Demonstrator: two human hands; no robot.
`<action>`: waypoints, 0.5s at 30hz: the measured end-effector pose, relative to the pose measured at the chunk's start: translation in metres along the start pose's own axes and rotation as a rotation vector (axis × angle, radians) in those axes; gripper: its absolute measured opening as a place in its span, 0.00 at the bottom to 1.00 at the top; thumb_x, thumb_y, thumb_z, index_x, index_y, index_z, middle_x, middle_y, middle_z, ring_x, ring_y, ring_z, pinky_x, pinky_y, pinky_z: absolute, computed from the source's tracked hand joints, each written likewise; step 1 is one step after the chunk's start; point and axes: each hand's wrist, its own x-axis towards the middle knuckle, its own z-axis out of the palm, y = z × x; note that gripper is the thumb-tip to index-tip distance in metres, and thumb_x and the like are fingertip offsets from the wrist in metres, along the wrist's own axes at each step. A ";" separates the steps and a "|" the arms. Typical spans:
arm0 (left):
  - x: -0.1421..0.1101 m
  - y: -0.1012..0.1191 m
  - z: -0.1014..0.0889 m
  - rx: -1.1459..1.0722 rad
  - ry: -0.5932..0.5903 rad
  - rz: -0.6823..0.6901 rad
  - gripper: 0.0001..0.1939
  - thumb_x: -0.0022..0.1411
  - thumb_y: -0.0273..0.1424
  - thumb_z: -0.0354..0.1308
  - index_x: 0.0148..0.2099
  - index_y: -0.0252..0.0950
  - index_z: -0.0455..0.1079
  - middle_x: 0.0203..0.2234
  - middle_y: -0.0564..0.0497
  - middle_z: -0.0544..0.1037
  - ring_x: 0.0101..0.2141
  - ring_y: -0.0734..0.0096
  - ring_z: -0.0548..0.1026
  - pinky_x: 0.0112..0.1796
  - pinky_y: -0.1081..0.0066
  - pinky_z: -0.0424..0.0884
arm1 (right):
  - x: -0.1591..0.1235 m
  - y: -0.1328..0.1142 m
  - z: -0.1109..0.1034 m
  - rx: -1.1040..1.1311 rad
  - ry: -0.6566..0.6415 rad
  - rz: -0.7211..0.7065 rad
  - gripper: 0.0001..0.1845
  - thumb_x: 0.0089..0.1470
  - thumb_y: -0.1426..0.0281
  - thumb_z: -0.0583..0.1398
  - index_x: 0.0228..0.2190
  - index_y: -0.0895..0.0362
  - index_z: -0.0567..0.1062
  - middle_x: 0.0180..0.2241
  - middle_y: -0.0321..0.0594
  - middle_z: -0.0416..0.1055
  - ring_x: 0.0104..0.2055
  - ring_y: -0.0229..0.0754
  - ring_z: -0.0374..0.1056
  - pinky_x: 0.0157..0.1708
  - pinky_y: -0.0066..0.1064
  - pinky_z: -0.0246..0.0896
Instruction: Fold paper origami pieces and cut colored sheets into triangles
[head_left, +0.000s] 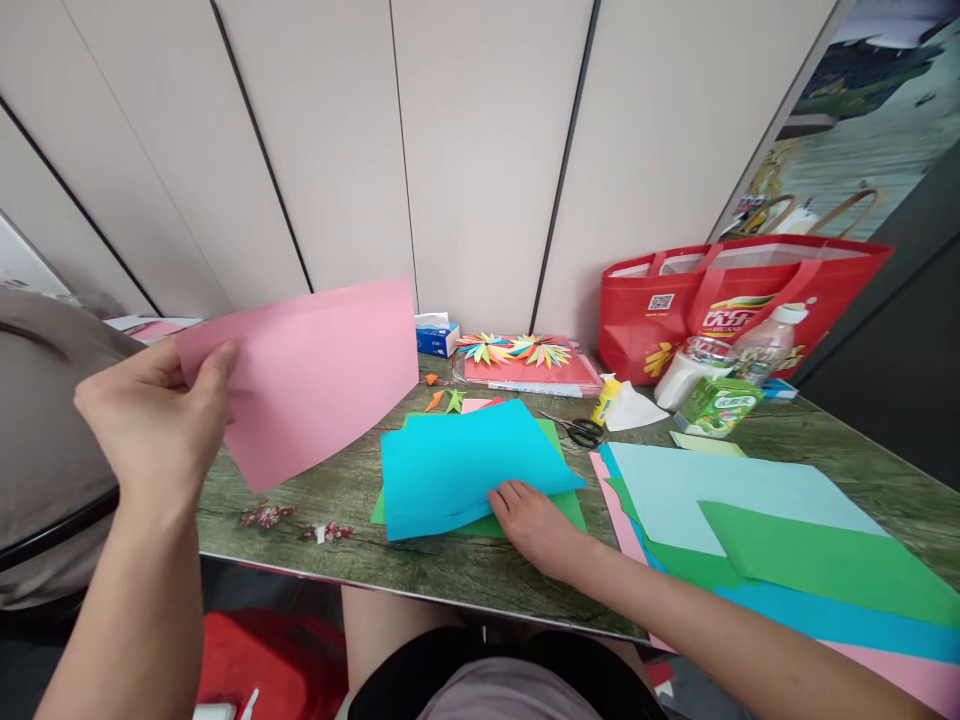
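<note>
My left hand (pixel 172 400) pinches a pink sheet of paper (pixel 322 380) by its left edge, thumb in front, and holds it up above the table. The sheet hangs in a slight curve. My right hand (pixel 536 525) has its fingers curled over the front edge of a blue sheet of paper (pixel 457 465); its thumb is hidden. That blue sheet bends a little, with one corner pointing right. Under it lie green sheets (pixel 574 510), their edges showing around it.
At right lies a spread of pale blue (pixel 735 485), green and pink sheets. Behind are scissors (pixel 581 430), a glue bottle (pixel 606 400), paper stars (pixel 540 350) on a red pack, a tissue box (pixel 436 340), a green carton (pixel 720 407), a plastic bottle (pixel 772 345) and a red bag (pixel 630 320).
</note>
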 end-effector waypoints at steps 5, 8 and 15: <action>-0.006 0.014 0.001 -0.077 0.073 0.053 0.11 0.50 0.32 0.57 0.34 0.31 0.74 0.18 0.54 0.70 0.17 0.79 0.65 0.18 0.78 0.60 | 0.001 0.000 0.013 0.047 0.064 0.140 0.11 0.46 0.82 0.54 0.34 0.60 0.66 0.33 0.46 0.66 0.33 0.45 0.63 0.27 0.32 0.56; -0.010 0.023 0.004 -0.149 0.115 0.082 0.11 0.51 0.31 0.57 0.35 0.30 0.74 0.21 0.53 0.70 0.21 0.78 0.66 0.22 0.77 0.62 | 0.001 0.015 0.007 0.076 0.142 0.131 0.13 0.44 0.83 0.55 0.35 0.61 0.67 0.37 0.48 0.69 0.36 0.44 0.65 0.29 0.31 0.59; -0.025 0.022 0.025 -0.247 0.246 0.139 0.11 0.53 0.30 0.56 0.36 0.28 0.74 0.23 0.51 0.73 0.24 0.75 0.69 0.28 0.75 0.65 | -0.061 0.100 -0.057 -0.038 0.720 0.354 0.18 0.53 0.80 0.47 0.44 0.58 0.68 0.41 0.42 0.72 0.42 0.41 0.68 0.38 0.31 0.64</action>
